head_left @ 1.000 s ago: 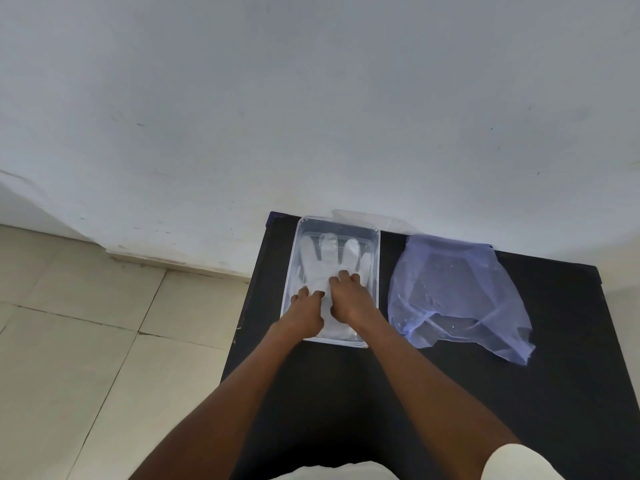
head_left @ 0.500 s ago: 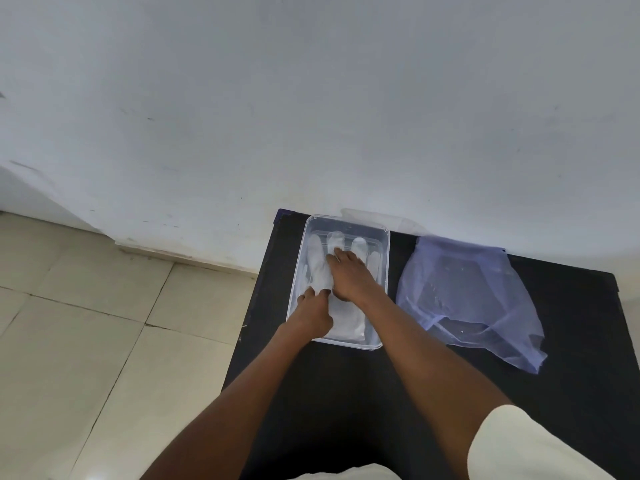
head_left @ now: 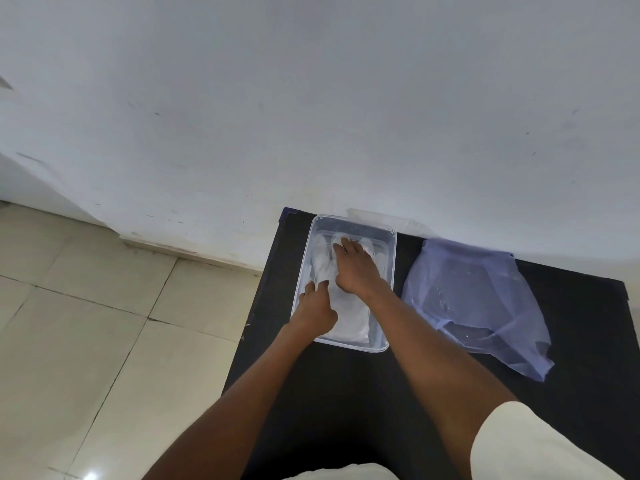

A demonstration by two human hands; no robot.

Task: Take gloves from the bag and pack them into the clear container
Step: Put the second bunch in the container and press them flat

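A clear rectangular container (head_left: 389, 271) stands at the far left of the black table (head_left: 346, 393). White gloves (head_left: 349, 320) lie flat inside it. My right hand (head_left: 356, 268) presses palm-down on the gloves' finger end, fingers spread toward the container's far wall. At the near left of the container, my left hand (head_left: 313, 311) rests on the cuff part of the gloves, fingers together. The translucent bluish bag (head_left: 474, 299) lies crumpled on the table to the right of the container, apart from both hands.
A white wall rises right behind the table. A clear lid (head_left: 384, 220) lies behind the container against the wall. Beige floor tiles (head_left: 104, 341) spread to the left, below the table's left edge.
My right hand has slid farther up the gloves toward the container's far end. My left hand stays near the cuffs. The camera has shifted slightly.
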